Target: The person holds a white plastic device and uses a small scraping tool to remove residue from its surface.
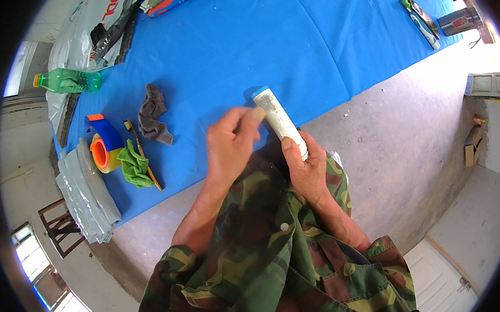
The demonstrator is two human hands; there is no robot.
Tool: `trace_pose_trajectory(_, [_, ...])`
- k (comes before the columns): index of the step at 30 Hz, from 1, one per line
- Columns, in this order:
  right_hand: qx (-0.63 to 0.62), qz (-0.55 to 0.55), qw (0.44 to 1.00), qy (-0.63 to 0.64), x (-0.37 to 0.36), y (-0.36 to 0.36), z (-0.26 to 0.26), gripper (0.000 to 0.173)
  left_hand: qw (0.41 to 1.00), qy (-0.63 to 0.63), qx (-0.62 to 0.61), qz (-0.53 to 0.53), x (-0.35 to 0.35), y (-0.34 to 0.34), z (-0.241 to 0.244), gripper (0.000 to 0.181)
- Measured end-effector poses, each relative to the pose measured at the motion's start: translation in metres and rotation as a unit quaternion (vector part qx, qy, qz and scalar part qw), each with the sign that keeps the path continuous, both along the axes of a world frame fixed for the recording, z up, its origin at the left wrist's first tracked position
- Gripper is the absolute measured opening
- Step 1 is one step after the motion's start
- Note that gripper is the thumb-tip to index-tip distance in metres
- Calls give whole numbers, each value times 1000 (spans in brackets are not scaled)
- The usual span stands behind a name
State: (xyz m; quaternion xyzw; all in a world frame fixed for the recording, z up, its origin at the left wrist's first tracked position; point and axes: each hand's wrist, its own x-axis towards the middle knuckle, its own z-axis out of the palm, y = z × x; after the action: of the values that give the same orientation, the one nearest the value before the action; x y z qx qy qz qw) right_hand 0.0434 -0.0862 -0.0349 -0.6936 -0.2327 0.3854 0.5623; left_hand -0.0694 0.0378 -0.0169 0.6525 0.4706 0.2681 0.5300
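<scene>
My right hand (306, 167) grips the lower end of a white cylindrical object (279, 117) with dark smudges and a blue far end, held tilted over the table's near edge. Beside its upper part is my left hand (236, 140), thumb and fingers pinched together near the surface; a small yellowish bit seems to show at the fingertips, too small to name. On the blue tablecloth (246, 43) to the left lie a crumpled dark grey cloth (153, 114), a toothbrush (143, 155), a green cloth (134, 165) and a tape dispenser (104, 139) with a tape roll.
A stack of grey plastic bags (89, 191) overhangs the left edge. Behind it lie a green plastic bottle (71, 81), a large plastic parcel bag (88, 27) and a red and blue tool (173, 2). At the far right are another toothbrush (423, 29) and a metal cup (459, 21).
</scene>
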Motion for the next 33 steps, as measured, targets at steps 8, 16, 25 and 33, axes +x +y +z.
trace_pose_trajectory(8, [-4, 2, 1000, 6, 1, -2, -3, 25, 1000, 3, 15, -17, 0, 3, 4, 24])
trace_pose_trajectory(16, [-20, 9, 1000, -10, 1, -1, 0, 25, 1000, -25, 4, 16, -1, 3, -2, 24])
trace_pose_trajectory(25, [-9, 8, 1000, 6, 1, -1, -1, 26, 999, -2, 32, -30, -2, 4, 2, 25])
trace_pose_trajectory(33, [-15, 9, 1000, -6, 1, -1, -1, 25, 1000, -9, 19, -13, 0, 4, 4, 20])
